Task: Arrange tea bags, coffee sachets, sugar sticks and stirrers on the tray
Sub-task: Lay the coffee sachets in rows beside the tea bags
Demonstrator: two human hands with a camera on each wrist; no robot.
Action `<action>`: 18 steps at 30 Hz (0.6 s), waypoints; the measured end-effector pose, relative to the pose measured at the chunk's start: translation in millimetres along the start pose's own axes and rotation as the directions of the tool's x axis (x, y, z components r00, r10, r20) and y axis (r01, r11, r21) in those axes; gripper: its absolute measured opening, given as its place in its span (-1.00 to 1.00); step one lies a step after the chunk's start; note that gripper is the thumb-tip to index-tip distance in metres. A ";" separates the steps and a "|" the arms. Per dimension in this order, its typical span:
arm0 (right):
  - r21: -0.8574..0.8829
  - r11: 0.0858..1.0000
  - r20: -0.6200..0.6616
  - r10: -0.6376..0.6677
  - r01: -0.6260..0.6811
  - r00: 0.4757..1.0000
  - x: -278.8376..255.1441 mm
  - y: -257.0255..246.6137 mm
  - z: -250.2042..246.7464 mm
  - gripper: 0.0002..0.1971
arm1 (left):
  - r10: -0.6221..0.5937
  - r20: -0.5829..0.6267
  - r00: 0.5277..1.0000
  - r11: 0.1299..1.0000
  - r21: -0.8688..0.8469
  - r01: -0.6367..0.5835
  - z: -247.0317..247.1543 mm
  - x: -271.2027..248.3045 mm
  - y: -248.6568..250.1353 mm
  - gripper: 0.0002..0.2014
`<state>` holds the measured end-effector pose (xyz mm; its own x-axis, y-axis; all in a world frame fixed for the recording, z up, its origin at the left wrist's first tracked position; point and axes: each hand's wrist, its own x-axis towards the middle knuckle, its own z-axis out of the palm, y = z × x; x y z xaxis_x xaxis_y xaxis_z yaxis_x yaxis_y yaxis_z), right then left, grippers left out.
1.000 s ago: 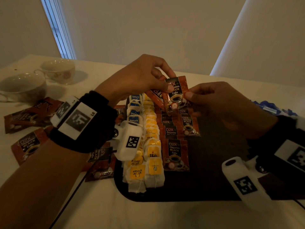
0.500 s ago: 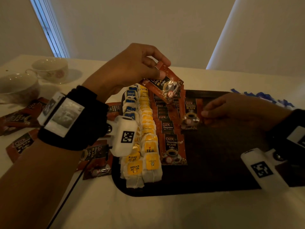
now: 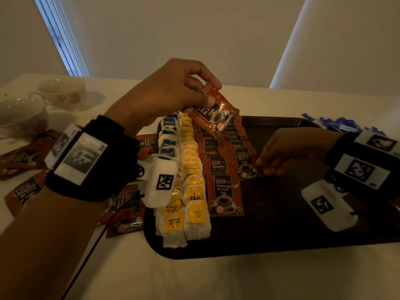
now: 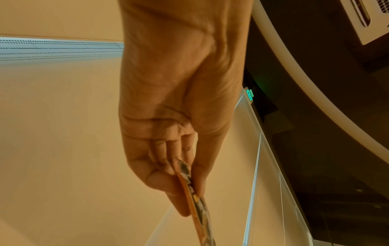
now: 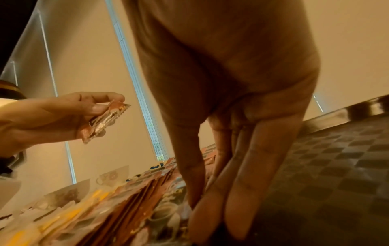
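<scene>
A dark tray (image 3: pixel 281 234) carries two rows of tea bags (image 3: pixel 190 191) along its left side. Beside them lie two rows of brown coffee sachets (image 3: pixel 223 191). My left hand (image 3: pixel 207 98) hovers over the tray's far left and pinches a coffee sachet (image 3: pixel 216 113) by its top edge. The left wrist view shows that sachet (image 4: pixel 197 208) edge-on between thumb and fingers. My right hand (image 3: pixel 263 168) is low on the tray. Its fingertips pinch the right edge of the front sachet (image 3: pixel 245 167) in the shorter second row, which lies flat.
Two teacups (image 3: pixel 62 94) (image 3: pixel 19 118) stand at the back left. Loose coffee sachets (image 3: pixel 23 191) (image 3: pixel 123 211) lie on the white cloth left of the tray. Blue sugar sticks (image 3: pixel 337 124) lie beyond the tray's far right corner. The tray's right half is bare.
The hands met at a sachet a second ago. The right hand has since carried one down onto the second coffee row, while the left hand rose with its own sachet.
</scene>
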<state>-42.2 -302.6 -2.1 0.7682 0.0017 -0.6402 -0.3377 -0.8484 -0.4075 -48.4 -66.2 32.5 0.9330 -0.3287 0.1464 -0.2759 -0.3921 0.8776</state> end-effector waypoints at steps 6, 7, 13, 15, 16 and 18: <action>-0.018 1.000 0.002 0.010 -0.010 1.000 6.8 -4.4 -0.8 -0.92 | 0.003 0.002 1.000 1.000 0.007 -0.003 -0.5 0.8 -1.9 -0.78; -0.011 1.000 0.006 0.010 -0.010 1.000 7.5 -5.0 -0.5 -0.92 | 0.002 0.003 1.000 1.000 0.009 -0.002 -0.6 0.6 -1.8 -0.78; 0.031 0.999 0.017 -0.010 0.010 1.000 9.4 -4.2 0.1 -0.91 | -0.006 0.012 1.000 1.000 0.003 0.005 0.2 0.1 -1.7 -0.78; 0.023 1.000 0.019 -0.015 0.014 1.000 8.2 -2.3 -1.3 -0.85 | -0.011 0.022 1.000 1.000 0.006 0.011 0.5 0.2 -1.9 -0.77; -0.008 1.000 0.010 -0.021 0.021 1.000 7.6 -1.0 -1.9 -0.82 | -0.013 0.026 1.000 1.000 0.009 0.013 0.9 -0.1 -2.1 -0.76; -0.138 0.985 -0.098 -0.116 0.102 0.988 6.2 1.5 -5.1 -0.77 | -0.013 0.030 0.999 1.000 0.012 0.012 1.2 -0.6 -2.2 -0.74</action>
<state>-35.2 -306.6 -3.3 0.8517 0.0485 -0.5218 -0.1792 -0.9087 -0.3770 -48.6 -66.1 29.9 0.9291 -0.3492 0.1215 -0.2672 -0.4068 0.8736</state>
